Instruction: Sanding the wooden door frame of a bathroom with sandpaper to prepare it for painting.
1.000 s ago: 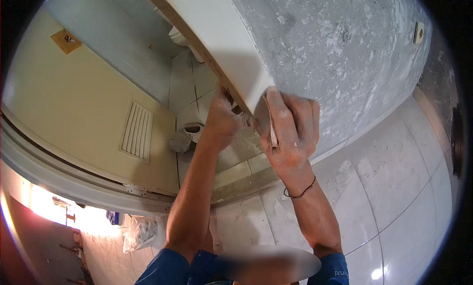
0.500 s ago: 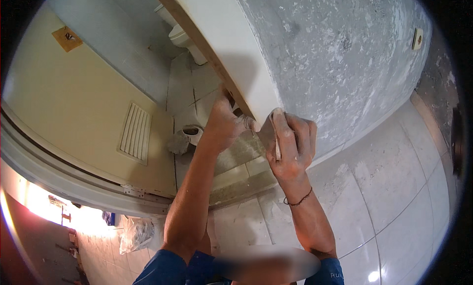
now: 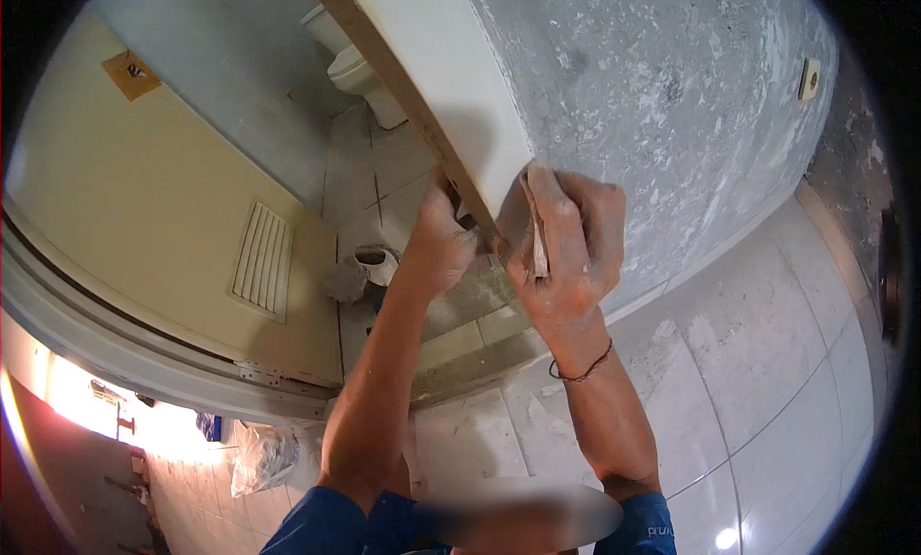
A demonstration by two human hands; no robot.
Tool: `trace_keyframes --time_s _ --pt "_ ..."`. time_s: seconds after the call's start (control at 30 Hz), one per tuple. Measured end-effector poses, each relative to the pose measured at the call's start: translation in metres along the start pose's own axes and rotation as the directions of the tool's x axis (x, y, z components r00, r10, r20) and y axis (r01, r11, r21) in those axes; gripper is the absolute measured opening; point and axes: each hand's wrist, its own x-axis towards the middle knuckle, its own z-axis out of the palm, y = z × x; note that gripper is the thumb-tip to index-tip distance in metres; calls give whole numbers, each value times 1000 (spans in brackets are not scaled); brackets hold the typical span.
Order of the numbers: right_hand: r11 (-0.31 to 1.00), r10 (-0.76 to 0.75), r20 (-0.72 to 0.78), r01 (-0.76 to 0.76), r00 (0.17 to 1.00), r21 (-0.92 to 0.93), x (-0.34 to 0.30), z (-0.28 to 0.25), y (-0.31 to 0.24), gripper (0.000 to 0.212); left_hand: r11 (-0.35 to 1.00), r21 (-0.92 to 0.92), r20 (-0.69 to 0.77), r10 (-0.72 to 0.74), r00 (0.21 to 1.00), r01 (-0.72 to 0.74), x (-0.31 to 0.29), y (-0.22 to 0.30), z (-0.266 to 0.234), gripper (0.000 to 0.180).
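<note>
A white-faced door frame (image 3: 436,51) with a brown edge (image 3: 417,109) stands in front of me, joined to a patchy grey wall. My left hand (image 3: 443,238) is closed at the brown edge, its fingertips partly hidden behind it. Beside that, my right hand (image 3: 571,238) presses a folded sheet that looks like sandpaper (image 3: 536,231) against the white face where it meets the wall. Its fingers are bent around the sheet. Dust coats both hands.
A cream door (image 3: 163,162) with a vent grille (image 3: 261,262) stands open at left. Beyond the raised sill (image 3: 480,363) are a white toilet (image 3: 369,80) and a white container (image 3: 377,265). A clear plastic bag (image 3: 262,456) lies lower left; a switch plate (image 3: 811,78) is on the wall.
My right hand has slid upward along the white face with the sheet. My left thumb has drawn back from the frame's edge toward the left.
</note>
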Motion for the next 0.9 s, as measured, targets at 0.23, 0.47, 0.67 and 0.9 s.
trace_keyframes --time_s 0.23,0.47,0.67,0.9 --pt "999 -10 61 7 998 53 -20 0 -8 32 985 118 -70 131 989 -122 -7 5 10 48" --pt "995 71 15 -72 997 64 9 -2 -3 25 998 -52 21 -31 999 32 1 7 0 82" --pt "612 559 264 -605 786 509 -15 -36 15 15 998 59 20 30 999 -31 -2 3 -3 104" --pt "627 591 323 -673 739 392 -8 -35 15 17 987 156 19 23 1000 -26 -1 -1 -8 99"
